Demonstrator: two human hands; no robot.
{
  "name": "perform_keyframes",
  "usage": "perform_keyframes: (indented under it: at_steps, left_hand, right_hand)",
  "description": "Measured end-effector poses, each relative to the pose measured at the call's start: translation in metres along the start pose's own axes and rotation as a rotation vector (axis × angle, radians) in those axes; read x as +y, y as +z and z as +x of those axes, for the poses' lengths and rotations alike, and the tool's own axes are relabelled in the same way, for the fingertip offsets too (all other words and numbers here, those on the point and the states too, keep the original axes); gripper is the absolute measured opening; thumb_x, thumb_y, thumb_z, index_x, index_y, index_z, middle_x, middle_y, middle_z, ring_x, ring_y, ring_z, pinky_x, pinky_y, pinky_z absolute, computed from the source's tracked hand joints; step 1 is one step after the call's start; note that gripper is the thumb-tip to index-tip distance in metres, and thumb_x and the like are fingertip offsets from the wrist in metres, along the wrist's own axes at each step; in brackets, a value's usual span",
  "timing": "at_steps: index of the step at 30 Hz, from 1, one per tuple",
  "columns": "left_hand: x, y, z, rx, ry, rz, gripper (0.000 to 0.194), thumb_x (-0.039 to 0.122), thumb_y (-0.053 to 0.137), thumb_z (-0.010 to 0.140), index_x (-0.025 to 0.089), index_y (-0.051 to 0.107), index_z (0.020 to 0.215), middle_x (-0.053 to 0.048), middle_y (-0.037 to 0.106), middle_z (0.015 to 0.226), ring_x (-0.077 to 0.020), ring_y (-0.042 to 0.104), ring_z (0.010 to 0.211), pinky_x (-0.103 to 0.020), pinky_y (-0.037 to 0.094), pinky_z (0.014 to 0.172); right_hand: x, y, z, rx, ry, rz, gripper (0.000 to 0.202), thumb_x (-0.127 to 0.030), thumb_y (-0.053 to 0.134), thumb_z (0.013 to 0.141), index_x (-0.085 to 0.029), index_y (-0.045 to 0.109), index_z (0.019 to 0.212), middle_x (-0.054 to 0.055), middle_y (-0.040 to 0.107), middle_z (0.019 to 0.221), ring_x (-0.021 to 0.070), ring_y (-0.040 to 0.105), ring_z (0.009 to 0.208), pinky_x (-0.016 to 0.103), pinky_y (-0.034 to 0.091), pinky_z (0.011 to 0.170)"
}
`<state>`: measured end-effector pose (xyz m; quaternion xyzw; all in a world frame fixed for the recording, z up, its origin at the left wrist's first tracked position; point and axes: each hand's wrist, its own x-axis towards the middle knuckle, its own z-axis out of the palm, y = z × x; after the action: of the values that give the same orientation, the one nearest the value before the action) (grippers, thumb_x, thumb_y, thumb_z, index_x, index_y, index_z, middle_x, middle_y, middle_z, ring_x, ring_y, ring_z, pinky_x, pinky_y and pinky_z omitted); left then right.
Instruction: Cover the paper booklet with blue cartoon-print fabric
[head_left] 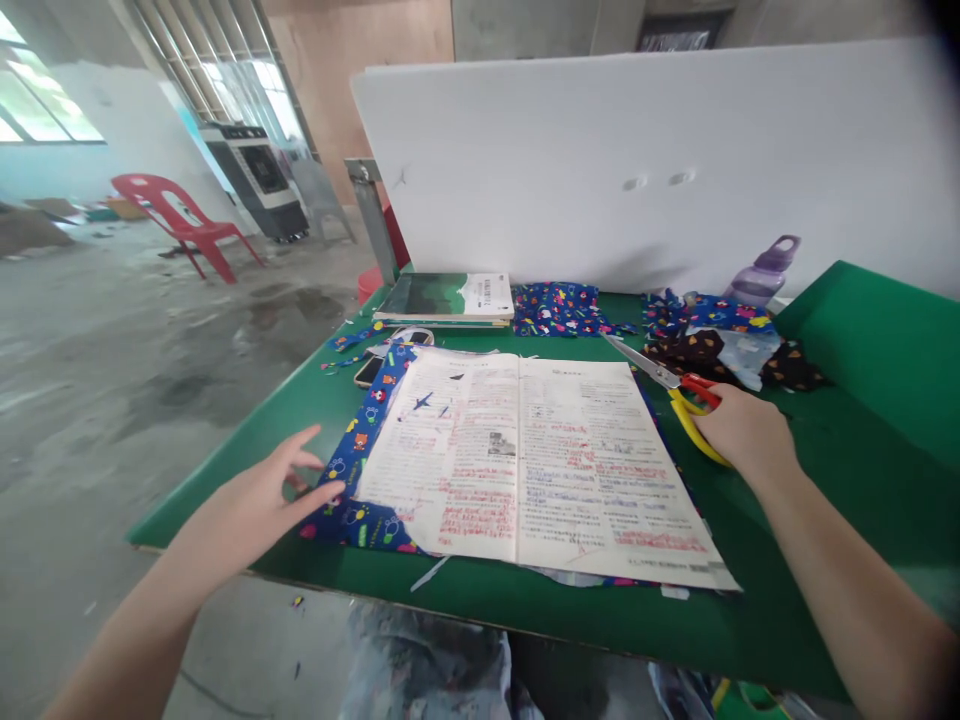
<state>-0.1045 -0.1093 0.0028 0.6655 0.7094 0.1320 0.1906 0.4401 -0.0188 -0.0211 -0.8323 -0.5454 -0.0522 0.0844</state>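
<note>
An open book (480, 450) with red and blue markings lies on a blue patterned cloth (367, 525) on the green table. At the cloth's left edge is my left hand (281, 490), its fingers apart and nothing held in them. To the right of the book, my right hand (739, 425) grips the scissors (652, 368) by their red and yellow handles. Their blades point up and left, past the book's top right corner, towards a blue cloth piece (559, 308).
Stacked books (442, 298) sit at the back left, near a phone (369, 372). Cloth scraps (694, 355) and a purple bottle (761, 275) are at the back right. A white board (600, 170) stands behind, with a green panel (885, 360) at right. A red chair (187, 225) stands beyond.
</note>
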Motion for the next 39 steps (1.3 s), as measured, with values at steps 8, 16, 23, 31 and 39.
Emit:
perform_keyframes:
  at_steps: [8, 16, 23, 31, 39]
  left_hand:
    - [0.015, 0.031, 0.004, 0.282, 0.299, 0.371, 0.047, 0.047, 0.039, 0.091, 0.017, 0.042, 0.127, -0.011, 0.051, 0.128, -0.0285, 0.047, 0.118, -0.042, 0.037, 0.100]
    - [0.042, 0.060, -0.009, 0.380, 0.461, 0.242, 0.038, 0.039, 0.042, 0.093, 0.019, 0.044, 0.125, -0.011, 0.048, 0.131, -0.0285, 0.042, 0.124, -0.048, 0.034, 0.103]
    - [0.093, 0.090, -0.049, 0.366, 0.651, -0.070, 0.036, 0.017, 0.045, 0.091, 0.019, 0.045, 0.127, -0.010, 0.048, 0.129, -0.0228, 0.041, 0.125, -0.041, 0.040, 0.102]
    - [0.125, 0.112, -0.060, 0.181, 0.825, -0.092, 0.040, 0.013, 0.048, 0.089, 0.016, 0.043, 0.129, -0.008, 0.048, 0.132, -0.0221, 0.036, 0.129, -0.045, 0.039, 0.105]
    - [0.142, 0.121, -0.065, 0.202, 0.900, -0.205, 0.033, 0.006, 0.048, 0.085, 0.014, 0.052, 0.116, -0.008, 0.057, 0.120, -0.0209, 0.042, 0.125, -0.044, 0.037, 0.108]
  right_hand:
    - [0.002, 0.006, -0.001, 0.059, -0.053, 0.030, 0.039, -0.048, 0.060, 0.069, -0.021, 0.058, 0.097, 0.009, 0.067, 0.086, 0.0258, 0.061, 0.081, 0.031, 0.040, 0.064]
    - [0.011, 0.020, 0.001, 0.143, -0.086, 0.054, 0.040, -0.050, 0.057, 0.073, -0.018, 0.052, 0.096, 0.014, 0.062, 0.080, 0.0276, 0.057, 0.073, 0.035, 0.040, 0.059]
    - [-0.006, 0.011, -0.003, 0.571, -0.486, 0.132, 0.016, -0.031, 0.051, 0.080, -0.018, 0.054, 0.090, 0.014, 0.058, 0.098, 0.0293, 0.052, 0.102, 0.043, 0.039, 0.090]
    - [-0.043, 0.012, -0.028, 0.078, -0.515, 0.266, 0.022, -0.036, 0.051, 0.081, -0.019, 0.056, 0.094, 0.005, 0.060, 0.080, 0.0198, 0.057, 0.070, 0.032, 0.043, 0.063]
    - [-0.044, 0.001, -0.031, -0.062, -0.396, 0.313, 0.018, -0.035, 0.054, 0.079, -0.022, 0.060, 0.090, 0.000, 0.061, 0.068, 0.0160, 0.056, 0.062, 0.030, 0.040, 0.059]
